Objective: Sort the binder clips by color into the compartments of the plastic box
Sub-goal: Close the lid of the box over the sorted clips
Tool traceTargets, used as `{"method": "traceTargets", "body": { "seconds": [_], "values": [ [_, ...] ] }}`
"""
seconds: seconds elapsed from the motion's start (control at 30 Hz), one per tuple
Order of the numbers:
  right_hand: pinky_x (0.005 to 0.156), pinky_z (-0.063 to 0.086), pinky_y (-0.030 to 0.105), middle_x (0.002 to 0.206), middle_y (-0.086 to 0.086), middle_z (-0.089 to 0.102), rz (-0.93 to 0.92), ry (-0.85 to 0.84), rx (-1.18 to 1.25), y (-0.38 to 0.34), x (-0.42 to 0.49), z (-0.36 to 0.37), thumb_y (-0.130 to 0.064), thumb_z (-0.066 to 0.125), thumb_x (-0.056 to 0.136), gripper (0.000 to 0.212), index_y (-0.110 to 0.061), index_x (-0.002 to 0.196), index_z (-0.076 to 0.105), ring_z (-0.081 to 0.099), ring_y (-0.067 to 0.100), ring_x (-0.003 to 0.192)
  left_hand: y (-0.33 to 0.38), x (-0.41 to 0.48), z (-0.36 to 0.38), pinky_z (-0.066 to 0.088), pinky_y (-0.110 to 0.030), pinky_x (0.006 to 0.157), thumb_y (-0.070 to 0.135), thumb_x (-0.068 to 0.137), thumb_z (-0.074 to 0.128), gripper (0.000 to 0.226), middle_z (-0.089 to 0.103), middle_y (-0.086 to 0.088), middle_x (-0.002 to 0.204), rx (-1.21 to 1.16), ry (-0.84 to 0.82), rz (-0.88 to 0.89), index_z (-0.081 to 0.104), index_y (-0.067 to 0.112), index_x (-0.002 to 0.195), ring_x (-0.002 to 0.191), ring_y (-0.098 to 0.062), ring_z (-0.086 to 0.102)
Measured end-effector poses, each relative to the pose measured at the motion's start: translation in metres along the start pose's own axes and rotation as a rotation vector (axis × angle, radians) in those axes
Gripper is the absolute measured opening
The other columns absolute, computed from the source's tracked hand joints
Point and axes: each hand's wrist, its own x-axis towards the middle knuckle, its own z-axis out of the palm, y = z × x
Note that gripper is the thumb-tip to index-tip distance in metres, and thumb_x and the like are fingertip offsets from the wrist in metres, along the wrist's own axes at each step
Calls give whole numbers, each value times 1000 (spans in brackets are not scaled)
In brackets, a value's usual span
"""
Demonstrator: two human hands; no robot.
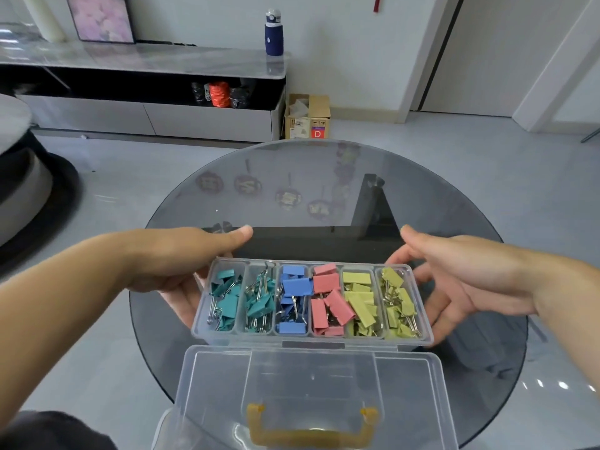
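A clear plastic box (422, 329) with several compartments is held above a round glass table. From left to right the compartments hold teal clips (224, 297), more teal clips (259, 300), blue clips (293, 297), pink clips (329, 300), yellow clips (360, 300) and more yellow clips (401, 303). My left hand (181, 264) grips the box's left end, fingers underneath and thumb over the far edge. My right hand (454, 271) cups the right end with fingers spread under it. The box's clear lid (311, 384) hangs open towards me, showing a yellow handle (311, 433).
The round dark glass table (324, 190) lies below the box. Beyond it are a low TV cabinet (146, 115) with a blue bottle (274, 34) on top and a cardboard box (308, 116) on the floor. A dark round seat (32, 190) stands at left.
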Motion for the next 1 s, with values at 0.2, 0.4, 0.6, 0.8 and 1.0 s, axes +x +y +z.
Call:
{"method": "traceTargets", "body": {
  "seconds": [0.2, 0.4, 0.6, 0.8, 1.0],
  "values": [
    [68, 60, 52, 108, 24, 74, -82, 185, 120, -6, 8, -14, -71, 39, 89, 62, -25, 129, 51, 72, 52, 84, 7, 22, -8, 58, -40, 48, 65, 96, 40, 62, 71, -22, 72, -423, 346, 130, 57, 6, 101, 57, -36, 70],
    [87, 58, 54, 110, 13, 77, -299, 379, 150, -3, 34, -29, -31, 38, 108, 35, -15, 132, 58, 72, 31, 92, 15, 41, -7, 63, -37, 62, 0, 98, 44, 28, 79, -14, 91, -441, 444, 372, 68, 5, 112, 73, -25, 76],
    [99, 54, 38, 138, -12, 63, -405, 222, -243, 21, 26, -41, 12, 61, 91, 79, -34, 150, 36, 66, 15, 118, -14, 38, -16, 57, -36, 92, -12, 83, 71, 92, 65, 5, 135, 13, 124, 664, 34, 40, 150, 112, -26, 68],
    [80, 52, 14, 125, -39, 61, -371, 366, -514, 29, 25, -30, -52, 90, 63, 108, -64, 145, 20, 62, -13, 105, -13, 33, -11, 53, -23, 95, 24, 67, 93, 104, 60, 19, 138, 69, 53, 670, 29, 63, 140, 126, -9, 59],
    [93, 57, 45, 124, -12, 68, -408, 506, -94, 3, 35, -24, -80, 53, 78, 67, -40, 132, 52, 67, 10, 111, 12, 33, -12, 56, -43, 90, 95, 55, 55, 93, 75, 3, 114, -238, 283, 479, 63, 35, 125, 105, -19, 71]
  ]
}}
